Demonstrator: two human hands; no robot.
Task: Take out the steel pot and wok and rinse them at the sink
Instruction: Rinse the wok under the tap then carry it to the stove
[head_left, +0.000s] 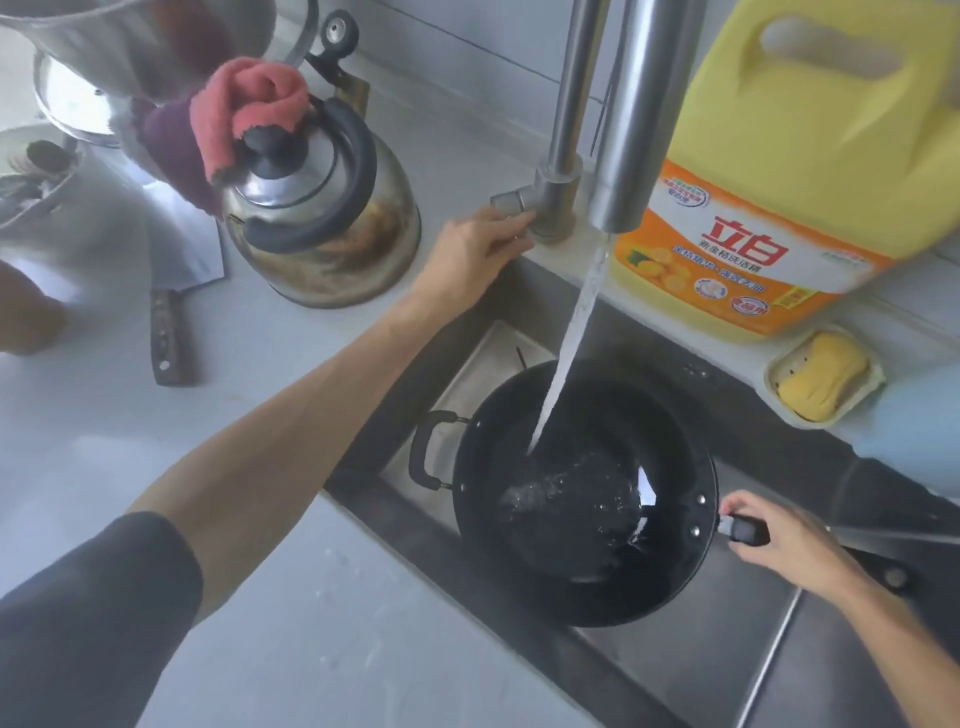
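Black and wet, the wok (587, 493) sits in the sink (675, 670) with the water stream (571, 343) from the tap spout (631, 119) falling into its bowl. Your right hand (789, 540) is the grip on it: fingers and thumb curled round the wok's long handle (743, 531), just beside the rim. The wok's small loop handle (428, 449) is on the far side from that grip, pointing toward the worktop (291, 597).

Your left hand (472, 249) reaches up and away from the wok grip, its fingers closed over the tap lever (511, 202) at the base of the tap column. Just left of that hand stands a steel kettle (327, 218) with a pink cloth (249, 114) draped over its lid knob. Further left a cleaver (171, 280) lies flat on the worktop.

Beyond the wok grip, behind the sink edge, stands a yellow detergent jug (789, 171), and beside it a yellow sponge (823, 376) in a small tray (774, 369).
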